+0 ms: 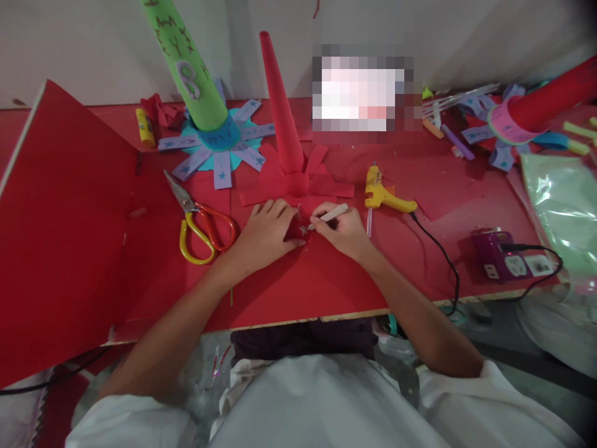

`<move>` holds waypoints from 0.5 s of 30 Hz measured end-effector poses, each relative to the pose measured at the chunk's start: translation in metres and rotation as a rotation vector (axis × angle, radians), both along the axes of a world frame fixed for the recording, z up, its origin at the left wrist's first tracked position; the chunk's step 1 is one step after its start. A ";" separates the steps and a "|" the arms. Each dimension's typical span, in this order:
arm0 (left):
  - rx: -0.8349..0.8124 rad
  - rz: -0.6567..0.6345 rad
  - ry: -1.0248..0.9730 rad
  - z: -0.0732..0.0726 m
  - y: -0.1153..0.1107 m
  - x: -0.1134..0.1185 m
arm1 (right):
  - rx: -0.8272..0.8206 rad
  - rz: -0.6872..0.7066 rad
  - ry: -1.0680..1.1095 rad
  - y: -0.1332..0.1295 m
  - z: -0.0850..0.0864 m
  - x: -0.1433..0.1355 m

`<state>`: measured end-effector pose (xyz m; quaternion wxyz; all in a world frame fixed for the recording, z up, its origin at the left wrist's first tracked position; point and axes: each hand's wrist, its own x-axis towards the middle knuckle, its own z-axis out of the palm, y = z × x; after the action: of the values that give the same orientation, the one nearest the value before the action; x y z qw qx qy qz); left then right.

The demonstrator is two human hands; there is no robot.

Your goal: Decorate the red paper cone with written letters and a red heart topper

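- Right hand (342, 231) pinches a pale pen (329, 216), tip down at a small silver star (303, 230) drawn on the red paper (298, 274).
- Left hand (265, 233) lies flat, fingers spread, pressing the paper just left of the star.
- Red cone (281, 109) stands just beyond both hands.
- Green cone (186, 62): a grey "8" reads; the dark scrawl above it is illegible.
- Scissors (200, 221) left of the hands, yellow glue gun (385, 195) right.

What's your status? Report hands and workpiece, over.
Right hand shut on pen, tip at small star. Left hand flat, pressing red paper. Scissors left, glue gun right, both apart.
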<state>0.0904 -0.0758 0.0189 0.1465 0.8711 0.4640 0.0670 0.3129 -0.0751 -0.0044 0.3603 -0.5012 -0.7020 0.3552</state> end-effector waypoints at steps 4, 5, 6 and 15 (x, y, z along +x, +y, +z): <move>0.007 0.000 -0.004 -0.001 0.000 0.000 | 0.003 -0.033 -0.004 0.000 -0.001 0.000; 0.007 -0.001 -0.008 -0.001 0.000 -0.001 | 0.003 -0.033 -0.002 0.000 -0.001 0.000; 0.007 -0.002 -0.011 -0.001 0.000 -0.001 | 0.003 -0.030 0.000 0.000 -0.002 0.000; 0.001 -0.001 -0.011 -0.001 0.000 -0.001 | 0.005 -0.019 0.007 0.000 -0.001 0.000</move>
<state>0.0898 -0.0758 0.0181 0.1485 0.8710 0.4627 0.0720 0.3133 -0.0749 -0.0058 0.3674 -0.5057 -0.6967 0.3519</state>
